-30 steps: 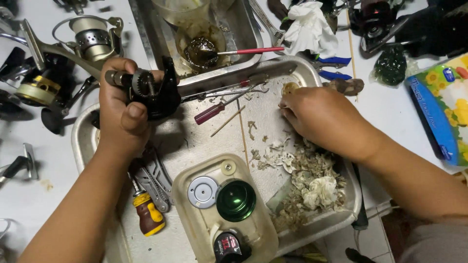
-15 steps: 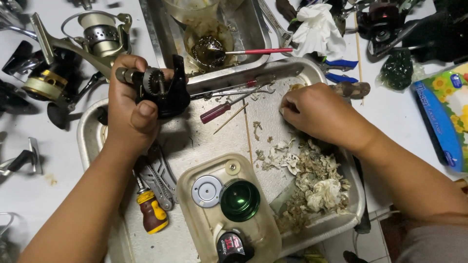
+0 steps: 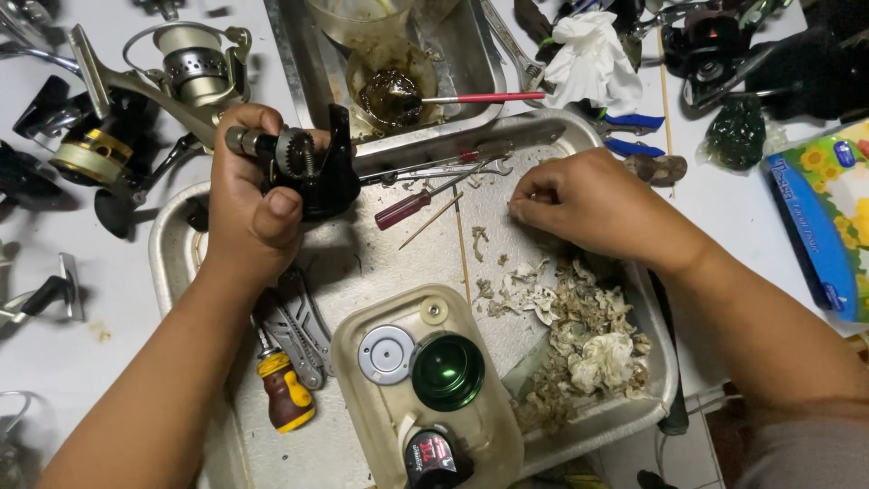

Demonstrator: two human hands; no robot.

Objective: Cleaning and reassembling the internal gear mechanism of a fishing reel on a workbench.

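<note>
The left hand (image 3: 253, 213) is closed around a black reel body (image 3: 312, 172) with its gear exposed, held above the metal tray (image 3: 172, 263). The right hand (image 3: 584, 204), fingers pinched together, picks at something too small to tell, just above the dirty tissue scraps (image 3: 579, 335). The cleaning step seems in hand; the next move calls for a fine grip.

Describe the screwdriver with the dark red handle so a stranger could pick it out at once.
Start at the large metal tray. Near its upper middle, between the left hand and right hand, lies the red-handled screwdriver, slanted. Unlike the stubby yellow-and-red screwdriver at the tray's lower left, it is slim, with a translucent dark red handle.
</note>
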